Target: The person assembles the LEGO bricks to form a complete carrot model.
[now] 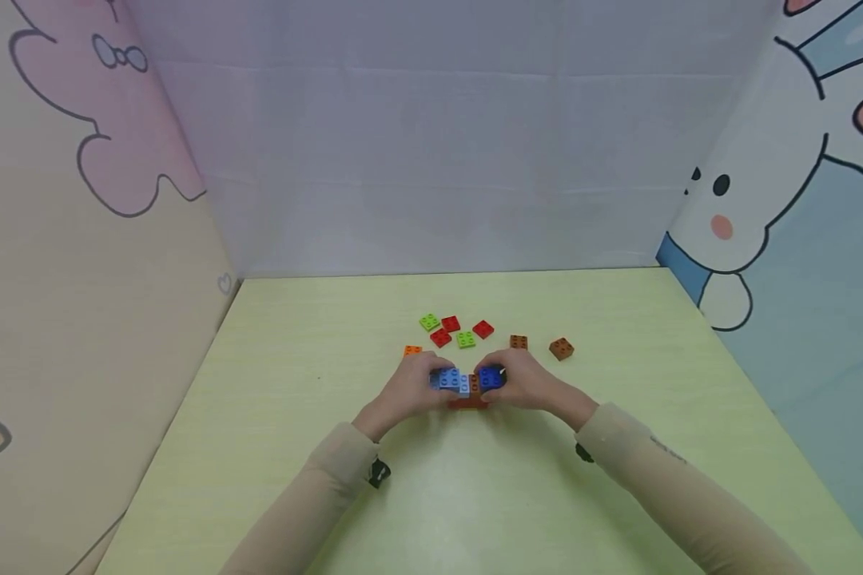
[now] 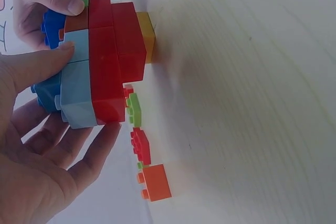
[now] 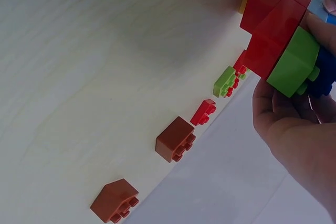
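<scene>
A stepped model of toy building bricks [image 1: 469, 402] stands in the middle of the table between both hands. A yellow brick [image 2: 148, 36] forms its base, with red bricks [image 2: 107, 72] widening above it. Light blue bricks [image 2: 79, 93], a brown one and a green brick [image 3: 295, 62] sit over the red; blue bricks [image 1: 491, 377] top the ends. My left hand [image 1: 415, 389] grips the left end, thumb in front and fingers behind. At the opposite end my right hand [image 1: 528, 380] holds the model between thumb and fingers, covering part of the dark blue brick.
Behind the model lie loose red bricks [image 1: 483, 329] and green bricks [image 1: 429, 322]. An orange brick [image 2: 157, 183] lies beyond the left hand. Two brown bricks [image 1: 562, 349] are at the back right. Printed cloth walls enclose the table [image 1: 316, 335] at the back and sides.
</scene>
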{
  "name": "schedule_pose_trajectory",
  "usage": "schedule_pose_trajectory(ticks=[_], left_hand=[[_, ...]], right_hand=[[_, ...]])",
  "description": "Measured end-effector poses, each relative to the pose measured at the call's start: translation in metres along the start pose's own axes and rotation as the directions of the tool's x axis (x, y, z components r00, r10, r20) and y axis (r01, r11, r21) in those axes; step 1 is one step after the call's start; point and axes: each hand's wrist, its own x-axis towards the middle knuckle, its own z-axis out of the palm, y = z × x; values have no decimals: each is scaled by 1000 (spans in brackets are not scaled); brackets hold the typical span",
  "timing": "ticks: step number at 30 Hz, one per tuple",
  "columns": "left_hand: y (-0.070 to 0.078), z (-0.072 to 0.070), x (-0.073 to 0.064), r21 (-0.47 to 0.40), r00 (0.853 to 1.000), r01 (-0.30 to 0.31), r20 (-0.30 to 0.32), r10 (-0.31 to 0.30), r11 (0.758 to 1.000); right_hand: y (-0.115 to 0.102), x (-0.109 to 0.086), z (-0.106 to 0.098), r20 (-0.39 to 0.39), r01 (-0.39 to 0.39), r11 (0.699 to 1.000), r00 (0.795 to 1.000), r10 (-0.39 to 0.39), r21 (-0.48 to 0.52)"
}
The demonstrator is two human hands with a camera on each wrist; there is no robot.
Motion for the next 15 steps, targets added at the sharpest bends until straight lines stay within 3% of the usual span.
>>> schedule_pose_trajectory(ticks=[4, 8, 12, 15], left_hand=[[-1, -4, -2, -54, 1000, -8, -28, 6, 999], [-6, -11, -4, -141, 991, 4, -135, -24, 990], [-16, -18, -4, -164, 957, 20, -281, -66, 986], [-26, -23, -2, -157, 930, 39, -355, -93, 987]], right_hand=[[2, 1, -1, 8, -4, 1000, 1000, 3, 23], [3, 2, -2, 20, -4, 1000, 1000, 3, 24], [3, 2, -2, 32, -8, 1000, 999, 8, 23], [3, 3, -1, 39, -12, 1000, 999, 11, 25]])
